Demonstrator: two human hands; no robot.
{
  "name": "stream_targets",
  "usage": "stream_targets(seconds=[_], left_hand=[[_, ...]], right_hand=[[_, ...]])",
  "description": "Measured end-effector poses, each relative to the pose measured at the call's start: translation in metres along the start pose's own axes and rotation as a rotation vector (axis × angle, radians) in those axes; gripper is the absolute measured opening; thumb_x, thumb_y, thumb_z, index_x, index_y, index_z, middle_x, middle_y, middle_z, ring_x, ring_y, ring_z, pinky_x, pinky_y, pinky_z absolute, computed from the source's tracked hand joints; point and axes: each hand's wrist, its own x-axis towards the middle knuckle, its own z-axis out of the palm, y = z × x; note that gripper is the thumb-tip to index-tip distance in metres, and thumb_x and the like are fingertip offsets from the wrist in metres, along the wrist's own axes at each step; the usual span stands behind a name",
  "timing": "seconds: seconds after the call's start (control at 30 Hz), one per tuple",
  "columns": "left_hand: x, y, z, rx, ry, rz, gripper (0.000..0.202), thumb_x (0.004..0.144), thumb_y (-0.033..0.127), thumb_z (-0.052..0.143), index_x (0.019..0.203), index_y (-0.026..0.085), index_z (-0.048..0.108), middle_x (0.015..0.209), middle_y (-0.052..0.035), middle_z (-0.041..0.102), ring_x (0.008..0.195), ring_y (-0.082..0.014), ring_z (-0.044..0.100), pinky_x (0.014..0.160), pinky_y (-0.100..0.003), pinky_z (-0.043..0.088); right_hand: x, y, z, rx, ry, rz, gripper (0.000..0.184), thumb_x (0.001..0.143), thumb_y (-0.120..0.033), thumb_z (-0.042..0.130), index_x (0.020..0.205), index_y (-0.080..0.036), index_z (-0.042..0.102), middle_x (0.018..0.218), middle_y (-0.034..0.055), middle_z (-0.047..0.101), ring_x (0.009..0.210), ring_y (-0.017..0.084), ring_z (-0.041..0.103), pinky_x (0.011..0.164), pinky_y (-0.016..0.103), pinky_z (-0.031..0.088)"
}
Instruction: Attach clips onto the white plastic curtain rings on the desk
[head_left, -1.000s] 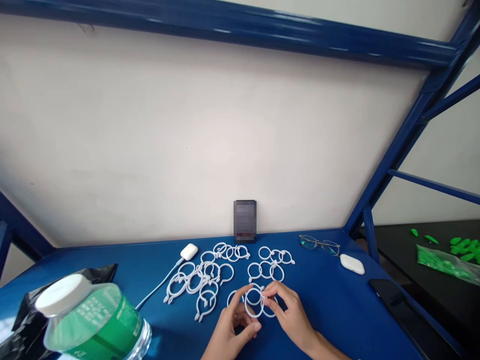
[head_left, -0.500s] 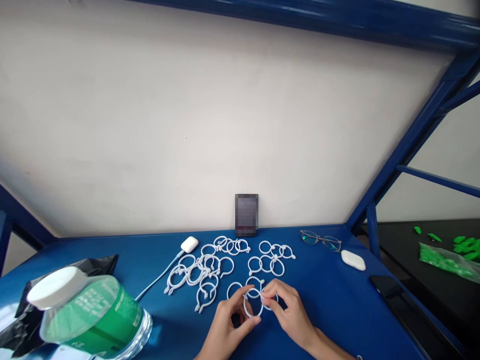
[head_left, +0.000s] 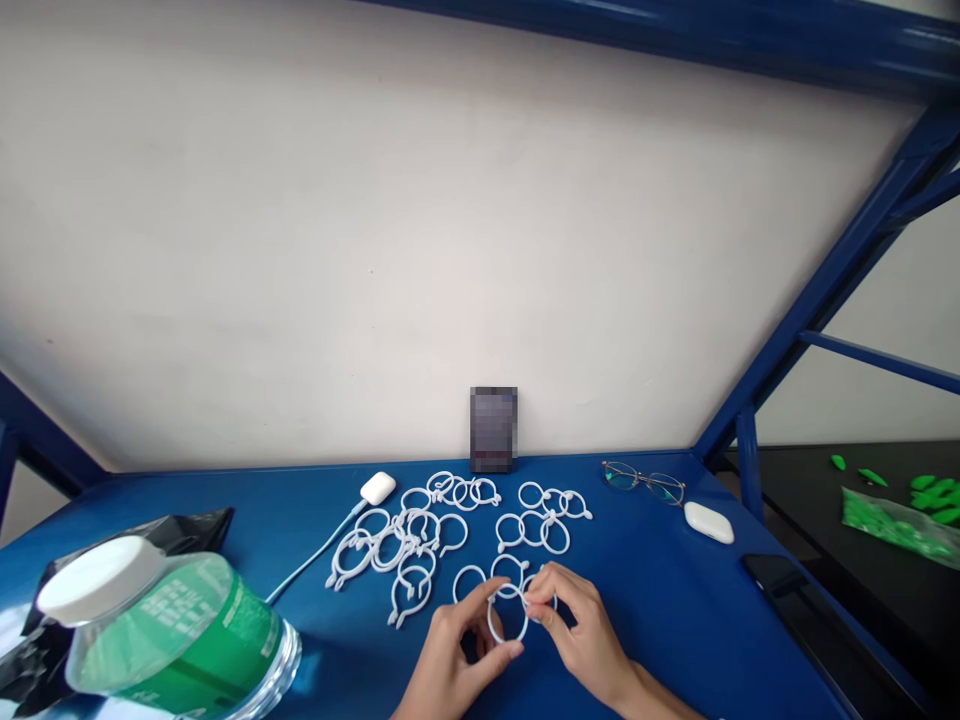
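My left hand [head_left: 463, 655] holds a white plastic ring [head_left: 491, 628] between thumb and forefinger, at its top and bottom. At the ring's right side, the fingertips of my right hand [head_left: 574, 625] are pinched together on its edge; what lies between them is mostly hidden. Just behind my hands lie more white rings [head_left: 469, 568], partly covered by my fingers. Linked white rings [head_left: 534, 513] form a small group farther back. To the left, a larger heap of white rings [head_left: 390, 549] overlaps, several showing small knobbed ends.
A green-labelled bottle [head_left: 187, 640] stands at front left before a black plastic bag [head_left: 199, 530]. A white case [head_left: 378, 488] with a cable lies behind. Glasses [head_left: 642, 482], another white case [head_left: 709, 522] and a phone [head_left: 810, 620] lie right. A blurred dark device [head_left: 493, 430] leans against the wall.
My hands stay almost in place, still on the same ring. The right fingertips have shifted slightly at its edge. The view has moved a little, and the rings on the table lie as before.
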Motion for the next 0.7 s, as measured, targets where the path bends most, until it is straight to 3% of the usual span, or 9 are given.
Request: stream_targets(seconds=[0.3,0.7], left_hand=[[-0.001,0.006,-0.001,0.03,-0.01,0.005,0.057,0.077,0.049,0.071,0.124,0.017,0.063,0.07,-0.0045,0.069,0.059,-0.0144,0.059,0.057,-0.02,0.047],[-0.002,0.012,-0.001,0.249,0.003,0.094,0.049,0.083,0.051,0.062,0.116,0.015,0.063,0.065,-0.0013,0.065,0.055,-0.0127,0.057,0.054,-0.02,0.048]], right_hand=[[-0.001,0.001,0.0,0.006,-0.008,0.003,0.019,0.095,-0.029,0.053,0.079,-0.019,0.054,0.073,0.0023,0.063,0.069,0.014,0.063,0.064,0.023,0.048],[-0.003,0.003,0.003,0.009,-0.036,0.06,0.018,0.095,-0.029,0.053,0.079,-0.019,0.054,0.075,0.002,0.063,0.071,0.014,0.062,0.067,0.023,0.047]])
